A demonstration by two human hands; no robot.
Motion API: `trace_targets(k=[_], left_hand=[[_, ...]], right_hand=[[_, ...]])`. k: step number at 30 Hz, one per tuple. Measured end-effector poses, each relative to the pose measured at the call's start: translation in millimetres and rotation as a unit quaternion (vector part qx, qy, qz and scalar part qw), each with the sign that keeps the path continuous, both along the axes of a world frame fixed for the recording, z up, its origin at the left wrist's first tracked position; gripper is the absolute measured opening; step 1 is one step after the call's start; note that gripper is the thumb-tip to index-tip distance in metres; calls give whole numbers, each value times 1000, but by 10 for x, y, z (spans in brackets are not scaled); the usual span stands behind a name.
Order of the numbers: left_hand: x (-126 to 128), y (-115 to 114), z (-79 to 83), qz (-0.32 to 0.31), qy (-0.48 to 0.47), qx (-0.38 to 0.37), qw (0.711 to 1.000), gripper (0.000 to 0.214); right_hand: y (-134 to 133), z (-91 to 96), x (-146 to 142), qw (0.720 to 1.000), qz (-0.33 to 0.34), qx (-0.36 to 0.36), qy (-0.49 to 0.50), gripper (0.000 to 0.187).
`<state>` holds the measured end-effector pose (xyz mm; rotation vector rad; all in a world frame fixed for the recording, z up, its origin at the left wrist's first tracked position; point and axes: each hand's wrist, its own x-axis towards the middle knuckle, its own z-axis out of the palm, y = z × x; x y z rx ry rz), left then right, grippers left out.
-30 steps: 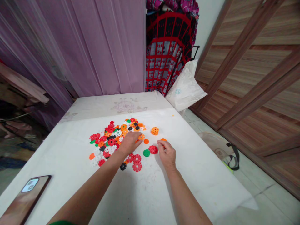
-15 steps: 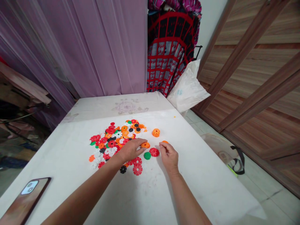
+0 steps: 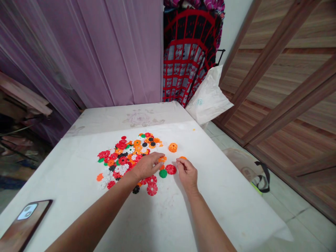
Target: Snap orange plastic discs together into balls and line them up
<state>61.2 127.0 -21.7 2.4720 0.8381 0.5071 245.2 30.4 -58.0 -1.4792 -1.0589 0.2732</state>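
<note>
A pile of flat plastic snowflake discs (image 3: pixel 123 154) in red, orange, white, black and green lies on the white table (image 3: pixel 162 217). My left hand (image 3: pixel 147 166) rests at the pile's right edge, its fingertips pinched on an orange disc (image 3: pixel 162 159). My right hand (image 3: pixel 187 173) is closed just to the right, holding a small orange piece (image 3: pixel 183 158) at its fingertips. Between the hands lie a red disc (image 3: pixel 170 169) and a green disc (image 3: pixel 163 173). A stacked orange piece (image 3: pixel 173 147) sits apart, beyond my right hand.
A phone (image 3: pixel 22 224) lies at the table's near left corner. Purple curtains (image 3: pixel 105 52) hang behind the table. A red and black checked cloth (image 3: pixel 189 63) and a white bag (image 3: pixel 208 98) stand at the far right, beside a wooden door (image 3: pixel 288 80). Another bag (image 3: pixel 252 171) lies on the floor.
My left hand has drawn an orange disc out of the pile toward my right hand. The right hand has stayed nearly in place.
</note>
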Motion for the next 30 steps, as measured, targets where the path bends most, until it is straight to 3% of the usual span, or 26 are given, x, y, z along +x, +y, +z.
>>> trace_targets(k=[7,11,17,22,27,30], left_hand=[[219,102,75,104,81,89,987,33],[341,102,71,120,104,93,983,29],[327,92,21,119,91,73,986,33],[-29,153,-36,176,31,107,978,27],[-705,324,7,295,54,125,946,33],[-918,444,88,301,94,124,941,33]], right_hand=[[11,9,-1,1000,-6,-2,4,23],[2,20,6,1000,-7,2,-7,22],[1,48,1,1000,-3,14,-13,23],[-20,54,-7,1000,-7,14,-15,23],[-19,29,-27,1000,4,12,-28,22],[-11,18,-38,999,10,13,-30,21]])
